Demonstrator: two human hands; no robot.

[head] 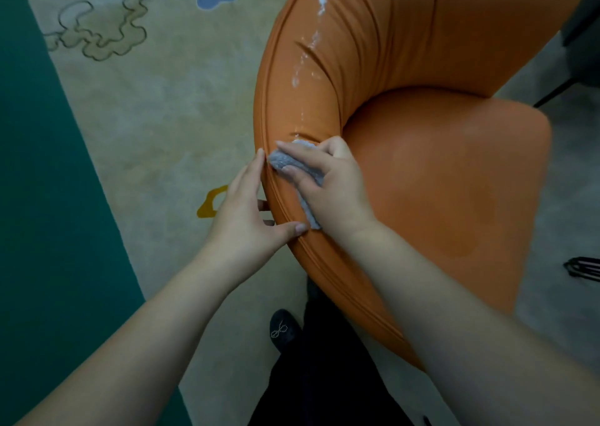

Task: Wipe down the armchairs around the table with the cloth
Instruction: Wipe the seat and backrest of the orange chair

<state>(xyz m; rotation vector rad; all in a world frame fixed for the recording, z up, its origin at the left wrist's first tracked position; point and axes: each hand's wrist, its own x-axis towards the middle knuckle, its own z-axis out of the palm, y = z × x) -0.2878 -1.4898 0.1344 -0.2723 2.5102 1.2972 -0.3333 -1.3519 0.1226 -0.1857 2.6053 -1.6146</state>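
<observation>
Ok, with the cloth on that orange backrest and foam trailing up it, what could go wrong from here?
1. The white foam streak runs well above the grey cloth; short strokes could leave residue on the armchair.
2. The cloth is bunched small under the right hand, so it may smear rather than lift the wetness.
3. The left hand grips the backrest's outer edge and the shoe stands close; the chair could shift.
</observation>
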